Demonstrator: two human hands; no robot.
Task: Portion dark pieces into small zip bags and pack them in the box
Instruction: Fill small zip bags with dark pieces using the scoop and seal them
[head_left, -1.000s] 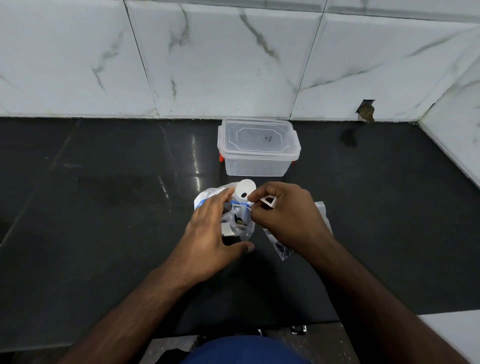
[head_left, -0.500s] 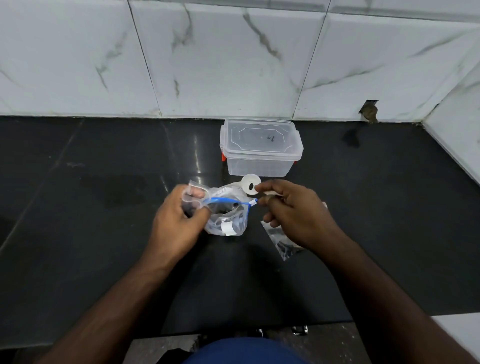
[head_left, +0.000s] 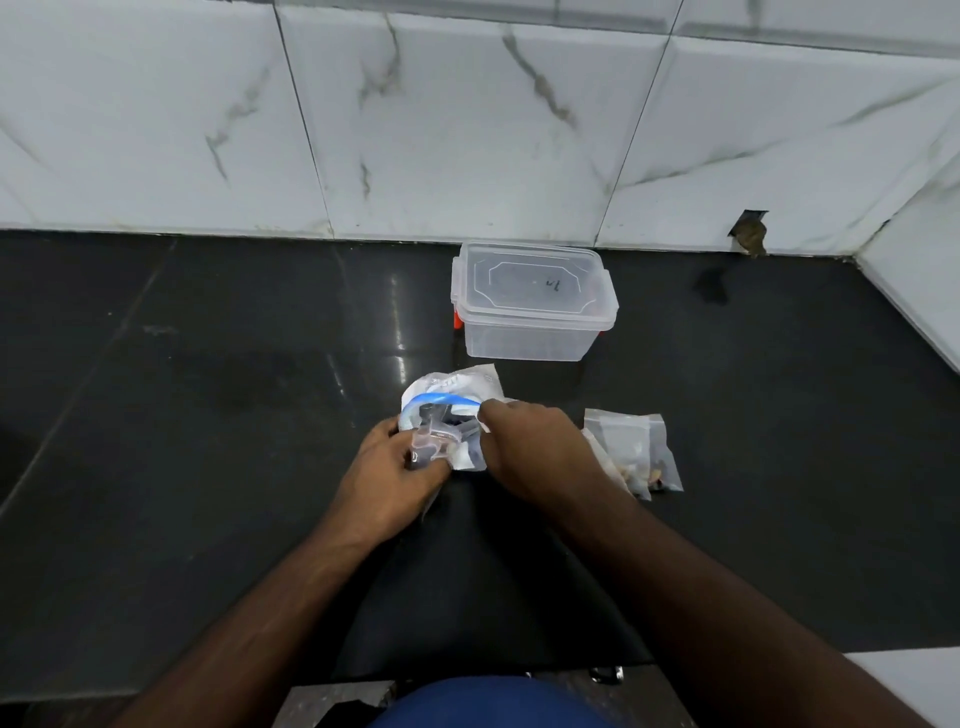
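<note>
Gripping the blue-rimmed bag (head_left: 451, 410) of dark pieces, both hands, left (head_left: 390, 475) and right (head_left: 531, 453), pinch it; lidded box (head_left: 532, 301) at 12 o'clock, small bags (head_left: 636, 449) at 3.

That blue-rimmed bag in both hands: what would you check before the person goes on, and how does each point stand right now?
1. Blue-rimmed bag mouth open: ok, the rim is spread in a loop.
2. Left hand holds it steady: ok, fingers grip the near side.
3. Right hand at the rim: ok, though what its fingertips hold cannot be told.
4. Dark pieces in the bag: cannot tell how many.
5. Plastic box ready for packing: not ok, its lid is on.
6. Small bags within reach: ok, lying just right of the right hand.
</note>
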